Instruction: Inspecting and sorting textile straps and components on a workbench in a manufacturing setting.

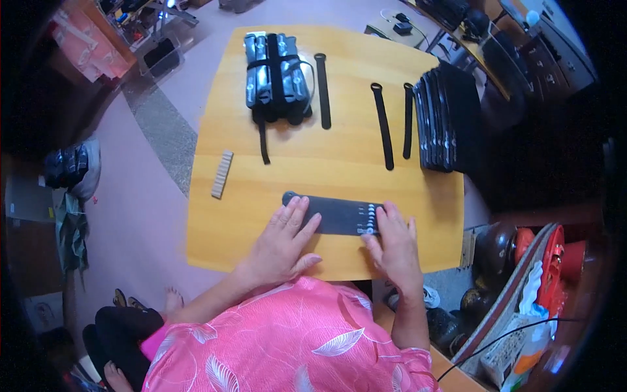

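Observation:
A flat dark grey panel (336, 215) lies lengthwise in front of me on the table; pale printed marks run down its right end. A small dark rounded tip (289, 196) sticks out at its upper left corner. My left hand (281, 238) rests flat over the panel's left end with its fingers stretched out. On the right end, my right hand (396, 248) lays its fingers and thumb apart along the edge. Both palms face down, and the panel's underside is hidden.
On the yellow wooden table (261, 251) stand a strapped silver-and-black bundle (274, 72) and a stack of dark panels (447, 117). Black straps (324, 91) lie between them. A ridged beige strip (222, 174) sits at the left. Another person's dark-clad leg (127, 330) shows lower left.

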Demonstrator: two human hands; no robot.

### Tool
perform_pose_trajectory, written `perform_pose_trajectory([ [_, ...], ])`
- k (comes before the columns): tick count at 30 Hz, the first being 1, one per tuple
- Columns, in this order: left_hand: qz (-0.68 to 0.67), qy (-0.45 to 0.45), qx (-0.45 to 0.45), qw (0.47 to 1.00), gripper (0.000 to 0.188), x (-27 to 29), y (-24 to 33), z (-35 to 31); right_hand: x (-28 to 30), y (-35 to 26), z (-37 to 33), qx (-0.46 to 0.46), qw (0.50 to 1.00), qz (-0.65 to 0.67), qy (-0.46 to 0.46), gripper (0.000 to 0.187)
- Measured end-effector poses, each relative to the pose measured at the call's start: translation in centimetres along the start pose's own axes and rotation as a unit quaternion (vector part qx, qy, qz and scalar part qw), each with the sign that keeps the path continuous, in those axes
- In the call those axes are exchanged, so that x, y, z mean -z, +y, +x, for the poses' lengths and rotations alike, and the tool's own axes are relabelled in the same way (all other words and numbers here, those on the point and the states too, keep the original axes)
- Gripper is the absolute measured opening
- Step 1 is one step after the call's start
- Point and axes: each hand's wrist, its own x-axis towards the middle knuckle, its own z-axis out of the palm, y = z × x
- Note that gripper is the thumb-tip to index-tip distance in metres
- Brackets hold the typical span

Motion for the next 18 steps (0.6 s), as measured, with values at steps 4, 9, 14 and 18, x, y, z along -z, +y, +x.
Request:
perform_pose_trajectory([
  [4, -0.162, 0.132, 0.011, 0.978, 0.067, -0.4, -0.6, -0.5, 1.1, -0.9, 6.8, 0.056, 0.976, 0.077, 0.195, 0.036],
  [9, -0.219, 0.271, 0.04, 0.936, 0.064, -1.6, -1.6, -1.4, -0.6, -4.0, 18.4, 0.076, 0.972, 0.064, 0.213, 0.033],
  [14, -0.224, 0.289, 0.058, 0.929, 0.06, -1.9, -1.6, -1.6, -2.6, -3.2, 23.0, 0.01, 0.988, 0.018, 0.155, 0.035],
  [18, -0.225, 0.287, 0.075, 0.928, 0.057, -1.7, -1.6, -1.5, -2.6, -2.1, 23.8, -0.063, 0.993, -0.003, 0.101, 0.022],
])
